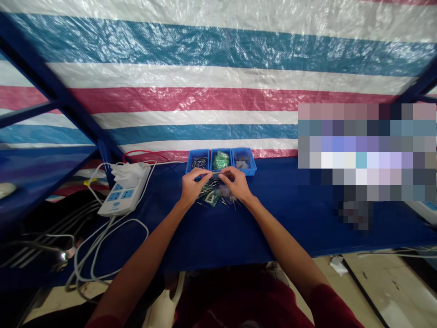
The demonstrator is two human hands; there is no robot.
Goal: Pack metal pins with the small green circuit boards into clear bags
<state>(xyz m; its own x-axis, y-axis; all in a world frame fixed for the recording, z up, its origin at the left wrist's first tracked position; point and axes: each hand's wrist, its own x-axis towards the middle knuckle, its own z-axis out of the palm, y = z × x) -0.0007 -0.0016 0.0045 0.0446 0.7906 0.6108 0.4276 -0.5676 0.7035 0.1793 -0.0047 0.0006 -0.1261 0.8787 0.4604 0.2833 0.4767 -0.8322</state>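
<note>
My left hand [194, 183] and my right hand [238, 183] meet over the table, each closed in a fingertip pinch. Between them is something small, thin and pale that I cannot make out. Just below lies a loose pile of thin, metallic pin-like pieces [223, 201], with a small green packet [212, 197] among them. Right behind the hands stand three joined blue bins. The left bin [188, 167] has dark and silvery small pieces, the middle one green packets [221, 160], and the right bin [253, 169] clear plastic packets.
A white power strip [118, 200] with adapters plugged in lies at the left, its white cables [99, 237] looping over the table edge. The blue table [290, 218] stretches right, towards a pixelated patch. A striped tarp [211, 100] hangs behind, with blue frame posts either side.
</note>
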